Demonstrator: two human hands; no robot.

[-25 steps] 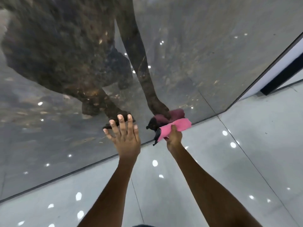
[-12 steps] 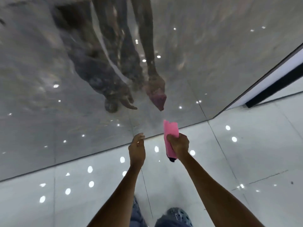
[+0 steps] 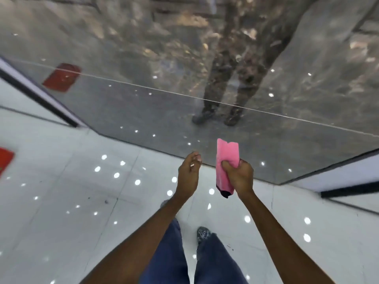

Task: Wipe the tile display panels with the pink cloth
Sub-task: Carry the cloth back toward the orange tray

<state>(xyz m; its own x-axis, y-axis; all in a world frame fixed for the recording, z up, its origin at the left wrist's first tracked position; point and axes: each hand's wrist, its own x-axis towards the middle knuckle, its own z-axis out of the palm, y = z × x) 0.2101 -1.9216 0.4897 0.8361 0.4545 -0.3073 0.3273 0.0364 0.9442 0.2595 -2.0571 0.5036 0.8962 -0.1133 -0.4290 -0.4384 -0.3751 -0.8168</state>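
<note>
The right hand (image 3: 239,177) is clenched round the pink cloth (image 3: 226,160), its fingers (image 3: 227,165) wrapped across the middle of the folded strip. The cloth stands nearly upright: its pink upper end rises above the fingers, and its lower end, edged in dark fabric, hangs below the heel of the hand. The left hand (image 3: 187,175) is just beside it at about the same height, grasping nothing, with its fingers loosely curled and the tips drawn toward the thumb. Neither hand touches the tile display panel (image 3: 143,111), the glossy dark grey marbled face beyond the fingertips; the top of the cloth overlaps it in view, but contact cannot be told. The panel mirrors two legs and shoes and many small ceiling lights. Below the hands lies the pale tiled floor (image 3: 71,191), also dotted with light reflections. The person's blue trousers (image 3: 213,261) and one patterned shoe (image 3: 203,233) show between the forearms. A red shape (image 3: 61,77) is reflected far left of the fingers.
</note>
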